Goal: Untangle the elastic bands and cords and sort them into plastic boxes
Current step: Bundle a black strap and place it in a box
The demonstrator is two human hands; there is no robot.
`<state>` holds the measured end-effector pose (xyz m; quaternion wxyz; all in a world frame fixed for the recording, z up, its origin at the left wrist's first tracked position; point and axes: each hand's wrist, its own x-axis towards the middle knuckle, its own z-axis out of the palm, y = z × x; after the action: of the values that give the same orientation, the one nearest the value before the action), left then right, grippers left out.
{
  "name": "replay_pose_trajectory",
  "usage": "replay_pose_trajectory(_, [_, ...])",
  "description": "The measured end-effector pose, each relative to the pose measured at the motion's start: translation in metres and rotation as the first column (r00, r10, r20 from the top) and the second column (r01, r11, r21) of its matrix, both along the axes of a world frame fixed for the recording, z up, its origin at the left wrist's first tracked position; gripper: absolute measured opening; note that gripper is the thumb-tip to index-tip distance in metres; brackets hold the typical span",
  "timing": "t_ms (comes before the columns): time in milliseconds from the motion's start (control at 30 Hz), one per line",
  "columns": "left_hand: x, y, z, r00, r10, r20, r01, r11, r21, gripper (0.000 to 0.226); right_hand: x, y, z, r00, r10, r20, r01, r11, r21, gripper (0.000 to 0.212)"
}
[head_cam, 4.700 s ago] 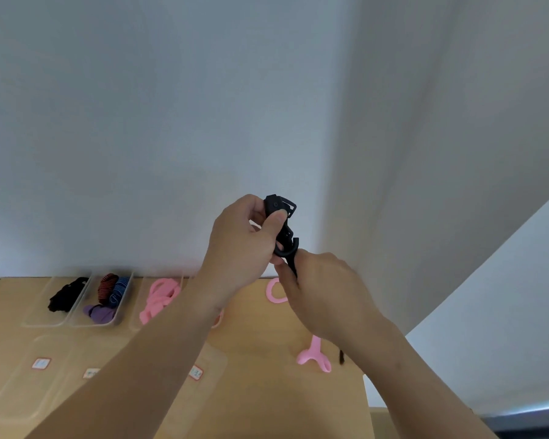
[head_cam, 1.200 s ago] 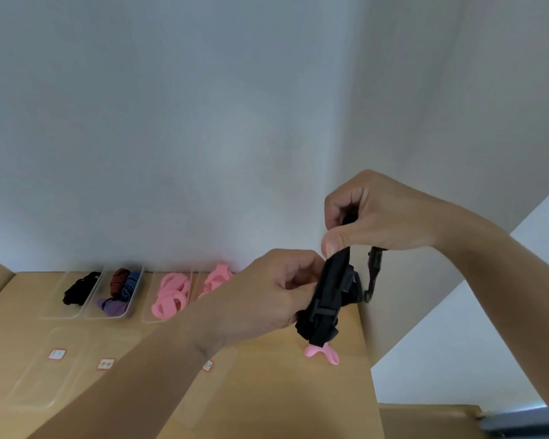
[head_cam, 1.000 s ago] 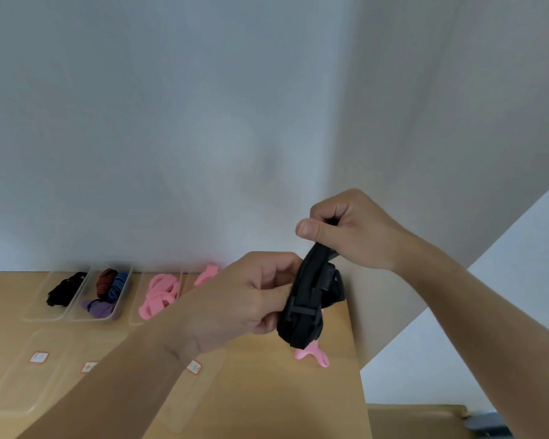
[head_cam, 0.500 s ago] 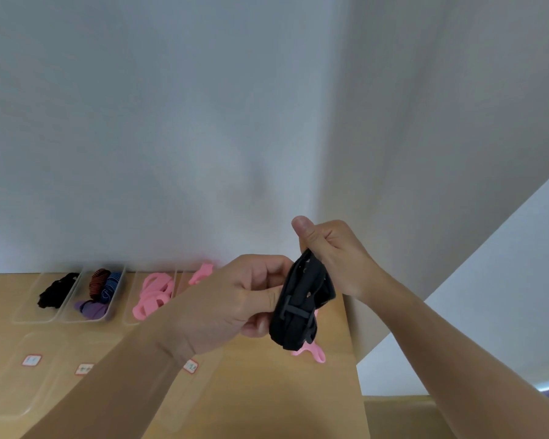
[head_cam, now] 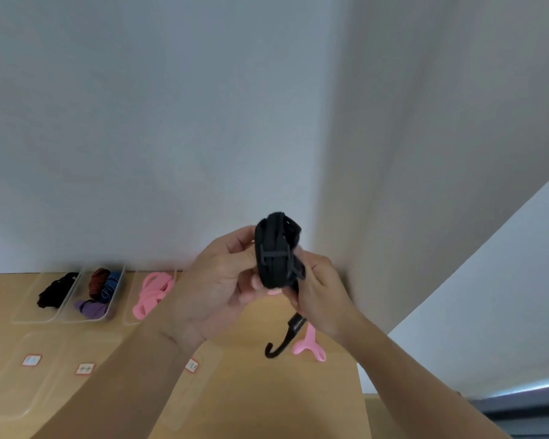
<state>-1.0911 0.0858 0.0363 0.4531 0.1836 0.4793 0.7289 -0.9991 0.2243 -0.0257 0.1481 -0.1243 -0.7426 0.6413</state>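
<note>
Above the wooden table I hold a black strap bundle (head_cam: 274, 250), folded into a tight roll. My left hand (head_cam: 216, 286) grips its left side with fingers curled round it. My right hand (head_cam: 322, 296) grips the bundle's lower right, and a black hook end (head_cam: 282, 342) dangles below that hand. A pink band (head_cam: 309, 343) lies on the table under my hands. At the back left stand clear plastic boxes: one with black cords (head_cam: 56, 289), one with striped and purple bands (head_cam: 100, 291), one with pink bands (head_cam: 152, 293).
Clear box lids with small labels (head_cam: 32, 359) lie flat on the near left of the table (head_cam: 267, 400). White walls meet in a corner just behind my hands. The table's right edge runs close to my right forearm.
My right hand dropped from the top of the black bundle to its lower right side. The bundle rose and now stands upright, and the hook end hangs free below.
</note>
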Motion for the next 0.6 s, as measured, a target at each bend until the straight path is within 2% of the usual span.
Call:
replay_pose_trajectory(133, [-0.008,0.007,-0.011,0.972,0.167,-0.163,-0.179,0.982,-0.061,0.008,0.008,-0.018,-0.003,0.989,0.019,0.149,-0.037,0.993,0.116,0.039])
replay_pose_trajectory(233, [-0.005,0.011,-0.024,0.915,0.208,-0.344,-0.266,0.956,-0.128,0.016,0.012,-0.022,0.002,0.976,0.020,0.215,-0.068,0.973,0.222,0.025])
replay_pose_trajectory(367, [-0.004,0.016,-0.029,0.860,0.244,-0.448,-0.352,0.919,-0.176,0.012,0.021,-0.025,0.004,0.965,-0.009,0.261,-0.073,0.950,0.302,0.023])
replay_pose_trajectory(500, [-0.003,0.024,-0.029,0.787,0.291,-0.544,-0.450,0.875,-0.182,0.003,0.030,-0.031,0.001,0.949,-0.065,0.310,-0.059,0.926,0.373,0.034])
replay_pose_trajectory(600, [0.001,0.028,-0.030,0.737,0.312,-0.600,-0.505,0.844,-0.182,0.003,0.033,-0.035,0.009,0.933,-0.109,0.344,-0.110,0.823,0.558,0.043])
